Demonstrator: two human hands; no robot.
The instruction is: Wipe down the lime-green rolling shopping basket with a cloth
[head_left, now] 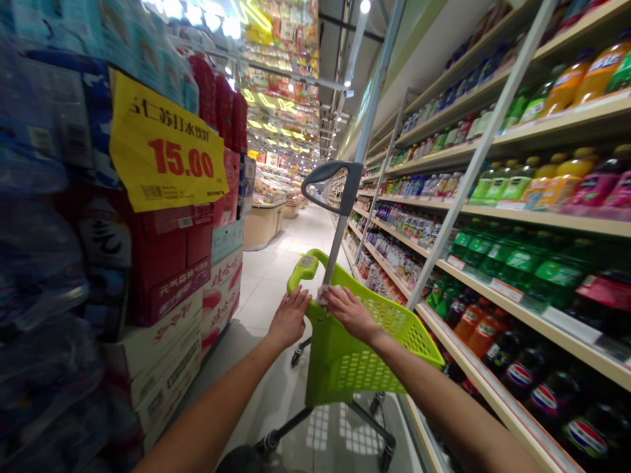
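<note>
A bright green plastic shopping cart (345, 355) with a perforated basket stands in front of me. From it a grey metal bar rises to a dark grey loop handle (332, 187). My left hand (290, 318) is on the basket's near left rim, its fingers bent over the green edge beside the raised corner. Just right of it, my right hand (350, 310) presses a crumpled white wipe (323, 294) against the cart at the foot of the bar. The fingers of that hand are closed over the wipe, so part of it is hidden.
Drink shelves (522, 295) run close along the right. At left stand stacked drink cartons (172, 263) and wrapped bottles, with a yellow price sign (167, 144) sticking out. A tiled aisle (261, 289) leads ahead past display counters (266, 223).
</note>
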